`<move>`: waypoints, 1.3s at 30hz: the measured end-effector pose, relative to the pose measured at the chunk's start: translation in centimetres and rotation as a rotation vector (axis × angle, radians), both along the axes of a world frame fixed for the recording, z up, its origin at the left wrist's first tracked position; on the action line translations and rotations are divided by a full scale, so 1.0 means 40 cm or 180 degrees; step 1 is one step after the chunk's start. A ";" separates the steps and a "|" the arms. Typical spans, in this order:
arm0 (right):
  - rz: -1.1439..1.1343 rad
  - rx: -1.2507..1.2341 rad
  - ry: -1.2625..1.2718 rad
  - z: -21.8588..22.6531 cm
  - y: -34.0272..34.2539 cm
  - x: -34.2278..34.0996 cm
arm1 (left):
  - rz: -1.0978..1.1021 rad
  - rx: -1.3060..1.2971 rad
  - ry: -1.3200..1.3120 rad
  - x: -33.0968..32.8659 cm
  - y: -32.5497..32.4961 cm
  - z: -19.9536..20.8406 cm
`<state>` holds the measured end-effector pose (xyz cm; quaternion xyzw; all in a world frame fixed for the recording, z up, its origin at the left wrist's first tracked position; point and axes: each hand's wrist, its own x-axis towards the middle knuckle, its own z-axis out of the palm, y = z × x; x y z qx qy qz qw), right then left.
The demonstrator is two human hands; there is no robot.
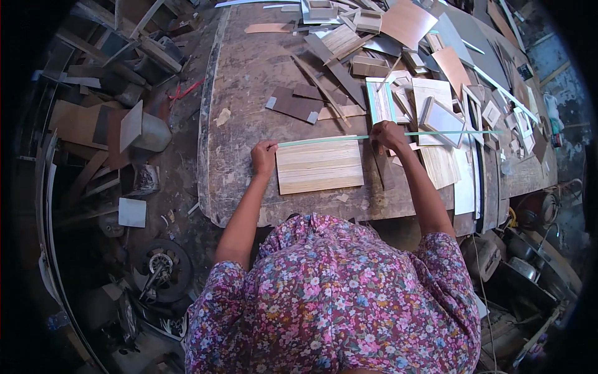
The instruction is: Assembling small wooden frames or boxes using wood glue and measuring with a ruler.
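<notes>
A striped light-wood panel [320, 167] lies flat on the worn workbench [240, 187] in front of me. Along its far edge runs a long, thin pale-green strip [324, 141], which stretches on past the panel to the right. My left hand [265, 157] pinches the strip's left end at the panel's far left corner. Just beyond the far right corner, my right hand [387, 136] is closed around the strip. Below that hand a dark, slim shape shows on the bench; I cannot tell whether it is a tool. A panel with green edges [380, 100] lies behind my right hand.
Wood offcuts, small frames and boards are heaped at the back right, with a tan sheet [408, 23] on top. Dark brown boards [299, 107] lie beyond the panel. On the floor at left are a wheel [161, 269], scrap wood and red-handled pliers or cutters [184, 90].
</notes>
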<state>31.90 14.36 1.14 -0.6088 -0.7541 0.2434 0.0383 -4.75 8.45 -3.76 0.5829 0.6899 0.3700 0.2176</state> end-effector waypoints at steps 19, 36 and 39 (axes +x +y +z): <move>-0.0593 0.0607 -0.0971 -0.066 0.010 -0.004 | 0.0534 -0.0339 0.0117 0.015 0.033 -0.017; -0.0561 0.1064 -0.1451 -0.081 -0.043 -0.057 | 0.0649 -0.0510 0.0169 0.021 0.052 -0.029; -0.0216 0.1415 -0.0525 -0.071 -0.067 -0.093 | 0.0693 -0.0512 0.0453 0.031 0.050 0.003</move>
